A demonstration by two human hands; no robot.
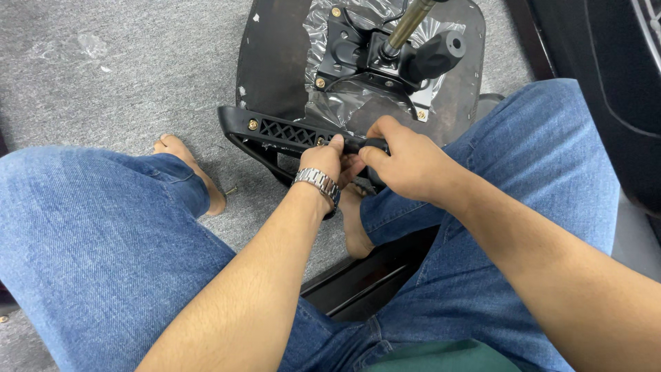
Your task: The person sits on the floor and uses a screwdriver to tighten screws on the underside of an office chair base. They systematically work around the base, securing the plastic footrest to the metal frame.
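An upturned office chair seat [275, 55] lies on the grey carpet, its dark underside up, with a black metal mechanism [358, 52] and a gas lift rod [406, 27] bolted on over crinkled plastic wrap. A black plastic armrest bracket [282, 131] with a lattice pattern and brass bolts rests along the seat's near edge. My left hand [322, 160], with a metal wristwatch, pinches at the bracket near a bolt. My right hand [406, 162] is closed around a black tool handle [375, 143] right beside it; the tool's tip is hidden.
My legs in blue jeans frame the work, bare feet [196, 169] on the carpet. A small brass screw [231, 191] lies by the left foot. A dark chair part [365, 275] lies under my right thigh. Another black chair piece [620, 89] stands at the right.
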